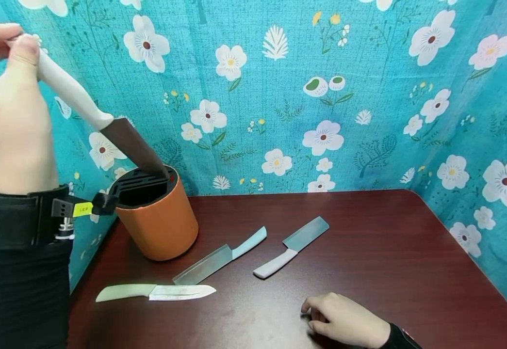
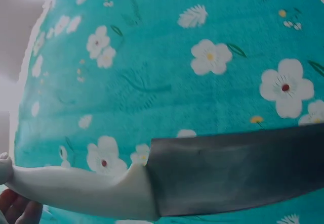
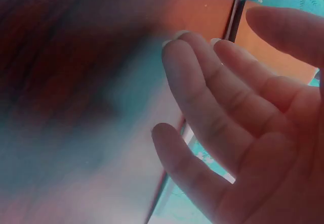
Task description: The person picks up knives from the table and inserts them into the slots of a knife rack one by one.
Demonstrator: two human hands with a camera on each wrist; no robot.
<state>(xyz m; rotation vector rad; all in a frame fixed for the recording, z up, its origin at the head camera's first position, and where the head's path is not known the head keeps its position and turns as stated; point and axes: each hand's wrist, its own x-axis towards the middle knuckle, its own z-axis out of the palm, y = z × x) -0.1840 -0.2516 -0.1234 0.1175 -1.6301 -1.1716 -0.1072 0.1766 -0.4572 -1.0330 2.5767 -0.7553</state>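
At the upper left of the head view, my left hand [image 1: 15, 106] pinches the end of a white handle between thumb and fingers. This kitchen knife [image 1: 111, 127] slants down to the right, its dark blade reaching the slotted black top of an orange knife block [image 1: 161, 228]. In the left wrist view the knife [image 2: 228, 173] shows a wide blade, its tip out of frame. My right hand [image 1: 345, 320] rests low at the table's front with loosely bent fingers; the right wrist view shows its palm [image 3: 268, 168] with nothing in it.
On the dark red table [image 1: 388, 252] lie a green-handled knife [image 1: 155, 292], a cleaver with a light blue handle [image 1: 218, 257] and a cleaver with a pale grey handle [image 1: 292, 248]. A turquoise floral cloth [image 1: 253, 121] hangs behind and along the right side.
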